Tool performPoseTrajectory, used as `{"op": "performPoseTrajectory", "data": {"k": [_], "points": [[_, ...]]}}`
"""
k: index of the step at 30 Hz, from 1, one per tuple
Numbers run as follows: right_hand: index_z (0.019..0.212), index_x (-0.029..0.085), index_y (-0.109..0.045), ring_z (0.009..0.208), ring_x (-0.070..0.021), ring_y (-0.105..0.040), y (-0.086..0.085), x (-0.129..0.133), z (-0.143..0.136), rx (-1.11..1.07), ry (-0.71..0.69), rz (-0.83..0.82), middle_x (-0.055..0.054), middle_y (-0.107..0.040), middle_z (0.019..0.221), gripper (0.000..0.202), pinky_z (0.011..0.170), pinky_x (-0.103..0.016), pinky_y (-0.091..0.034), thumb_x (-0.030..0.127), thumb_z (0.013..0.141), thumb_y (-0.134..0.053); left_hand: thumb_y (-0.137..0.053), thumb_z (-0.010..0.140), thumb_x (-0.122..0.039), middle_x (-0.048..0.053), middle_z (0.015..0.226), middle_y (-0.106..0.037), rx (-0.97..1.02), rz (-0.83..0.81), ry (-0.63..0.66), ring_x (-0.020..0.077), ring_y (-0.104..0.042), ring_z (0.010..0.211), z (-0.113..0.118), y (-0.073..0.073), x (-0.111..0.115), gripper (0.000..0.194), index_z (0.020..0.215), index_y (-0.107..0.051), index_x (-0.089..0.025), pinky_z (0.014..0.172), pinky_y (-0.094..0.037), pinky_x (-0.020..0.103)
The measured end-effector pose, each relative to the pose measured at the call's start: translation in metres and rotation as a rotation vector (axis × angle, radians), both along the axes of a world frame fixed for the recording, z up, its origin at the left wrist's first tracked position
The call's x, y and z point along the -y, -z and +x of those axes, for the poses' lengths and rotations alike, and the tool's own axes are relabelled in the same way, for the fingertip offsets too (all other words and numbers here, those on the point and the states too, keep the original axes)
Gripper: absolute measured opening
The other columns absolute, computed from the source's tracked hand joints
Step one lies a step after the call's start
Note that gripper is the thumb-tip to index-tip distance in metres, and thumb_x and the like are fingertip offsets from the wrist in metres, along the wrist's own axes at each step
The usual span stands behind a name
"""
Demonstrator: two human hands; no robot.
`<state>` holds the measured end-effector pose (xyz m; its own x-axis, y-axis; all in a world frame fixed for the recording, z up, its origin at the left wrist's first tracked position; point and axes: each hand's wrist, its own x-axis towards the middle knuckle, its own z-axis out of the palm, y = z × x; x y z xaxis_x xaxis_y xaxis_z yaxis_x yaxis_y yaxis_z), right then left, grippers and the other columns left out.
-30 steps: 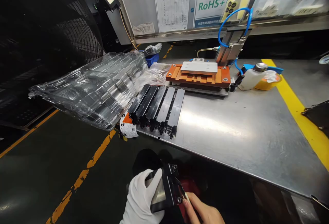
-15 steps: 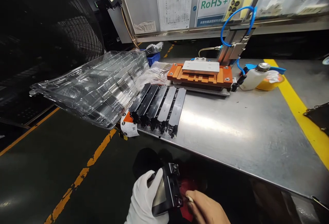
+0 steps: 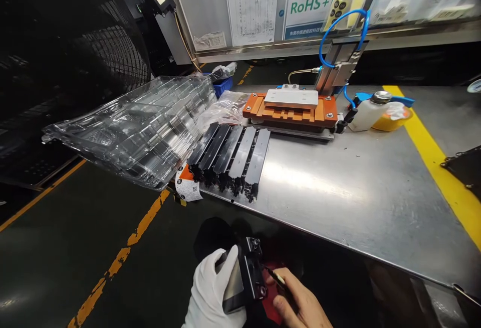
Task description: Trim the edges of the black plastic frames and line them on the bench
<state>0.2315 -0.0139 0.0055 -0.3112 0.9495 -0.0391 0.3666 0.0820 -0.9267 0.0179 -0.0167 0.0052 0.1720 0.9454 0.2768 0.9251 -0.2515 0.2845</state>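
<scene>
My left hand [image 3: 212, 293], in a white glove, is closed around a black plastic part [image 3: 252, 270] below the table's front edge. The part has a flat greyish face [image 3: 233, 288] and round fittings at its right-hand corners. In my bare right hand [image 3: 296, 300] is a slim pen-like tool [image 3: 277, 277], dark at the tip with a pale section. Its tip points at the right side of the black part; whether it touches cannot be made out. On the table above, several long black parts [image 3: 231, 160] lie side by side.
Clear plastic trays [image 3: 150, 122] overhang the metal table's [image 3: 323, 197] left end. Behind the row stands an orange fixture [image 3: 289, 110] with a pneumatic cylinder [image 3: 338, 67] and blue hose. A white bottle [image 3: 368, 112] and a yellow tape roll [image 3: 393, 120] are to its right.
My right hand has turned and shifted slightly, so more of the slim tool shows, its tip now higher along the part. The left hand keeps its hold nearly unmoved.
</scene>
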Motion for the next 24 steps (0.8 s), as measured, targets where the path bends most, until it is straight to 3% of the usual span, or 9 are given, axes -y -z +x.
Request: {"op": "performPoseTrajectory", "data": {"k": [2,4,6,8,10,12,15,19,24], "points": [[0.082,0.024,-0.059,0.061,-0.0146,-0.060,0.012,0.000,-0.003,0.076,0.032,0.108,0.001,-0.063,0.071,0.042,0.057,-0.022,-0.048,0.061,0.094,-0.042,-0.059,0.069,-0.019,0.012,0.127,-0.043,-0.026,-0.009,0.000,0.0310,-0.055,0.110,-0.002,0.004,0.000,0.085,0.148,-0.029,-0.031,0.088,-0.054,0.048],[0.066,0.023,-0.053,0.054,-0.0134,-0.055,0.019,0.000,-0.006,0.183,0.051,0.264,0.002,-0.056,0.059,0.043,0.053,-0.023,-0.042,0.055,0.094,-0.048,-0.060,0.068,-0.020,0.012,0.127,-0.043,-0.063,0.019,0.015,0.0304,-0.056,0.109,-0.005,0.009,-0.001,0.086,0.148,-0.029,-0.030,0.087,-0.055,0.047],[0.059,0.022,-0.050,0.051,-0.0130,-0.052,0.020,0.001,-0.005,0.212,0.054,0.316,0.003,-0.053,0.053,0.044,0.052,-0.024,-0.039,0.050,0.094,-0.050,-0.061,0.067,-0.021,0.013,0.125,-0.044,-0.111,0.039,0.037,0.0292,-0.057,0.106,-0.009,0.013,-0.002,0.087,0.148,-0.029,-0.029,0.084,-0.057,0.044],[0.069,0.024,-0.057,0.059,-0.0143,-0.059,0.015,0.001,-0.003,0.125,0.067,0.133,0.002,-0.061,0.063,0.039,0.057,-0.023,-0.043,0.050,0.096,-0.045,-0.063,0.067,-0.022,0.013,0.123,-0.044,-0.149,0.040,0.050,0.0289,-0.058,0.104,-0.014,0.013,-0.006,0.087,0.148,-0.030,-0.028,0.083,-0.057,0.044],[0.091,0.025,-0.061,0.078,-0.0164,-0.066,0.007,-0.001,0.001,-0.002,0.089,-0.158,-0.001,-0.068,0.083,0.037,0.071,-0.023,-0.049,0.053,0.098,-0.036,-0.063,0.066,-0.018,0.012,0.124,-0.045,-0.171,0.019,0.063,0.0303,-0.056,0.106,-0.019,0.010,-0.011,0.087,0.146,-0.033,-0.030,0.086,-0.056,0.047],[0.100,0.026,-0.060,0.087,-0.0181,-0.068,0.003,-0.003,0.003,-0.067,0.034,-0.380,-0.002,-0.070,0.091,0.040,0.080,-0.025,-0.050,0.054,0.099,-0.031,-0.061,0.063,-0.011,0.012,0.121,-0.048,-0.210,-0.016,0.099,0.0312,-0.056,0.105,-0.024,0.004,-0.019,0.086,0.144,-0.037,-0.032,0.088,-0.053,0.050],[0.094,0.023,-0.062,0.061,-0.0165,-0.066,0.009,-0.004,-0.002,-0.090,-0.073,-0.577,-0.001,-0.070,0.070,0.049,0.063,-0.025,-0.050,0.060,0.097,-0.031,-0.057,0.064,-0.005,0.011,0.115,-0.054,-0.322,-0.090,0.176,0.0308,-0.059,0.099,-0.030,-0.004,-0.031,0.085,0.141,-0.040,-0.035,0.085,-0.052,0.050],[0.093,0.021,-0.064,0.049,-0.0139,-0.058,0.023,-0.002,-0.015,-0.103,-0.076,-0.669,-0.002,-0.069,0.059,0.050,0.047,-0.021,-0.042,0.061,0.095,-0.034,-0.058,0.065,-0.004,0.014,0.115,-0.058,-0.428,-0.142,0.257,0.0315,-0.061,0.098,-0.033,-0.008,-0.041,0.084,0.141,-0.041,-0.036,0.084,-0.051,0.049],[0.091,0.020,-0.065,0.044,-0.0135,-0.057,0.029,0.001,-0.023,-0.089,-0.003,-0.634,-0.001,-0.069,0.054,0.053,0.048,-0.022,-0.041,0.064,0.092,-0.036,-0.058,0.063,-0.002,0.013,0.121,-0.060,-0.499,-0.213,0.281,0.0309,-0.061,0.103,-0.030,-0.011,-0.045,0.090,0.143,-0.038,-0.038,0.090,-0.048,0.050]]}}
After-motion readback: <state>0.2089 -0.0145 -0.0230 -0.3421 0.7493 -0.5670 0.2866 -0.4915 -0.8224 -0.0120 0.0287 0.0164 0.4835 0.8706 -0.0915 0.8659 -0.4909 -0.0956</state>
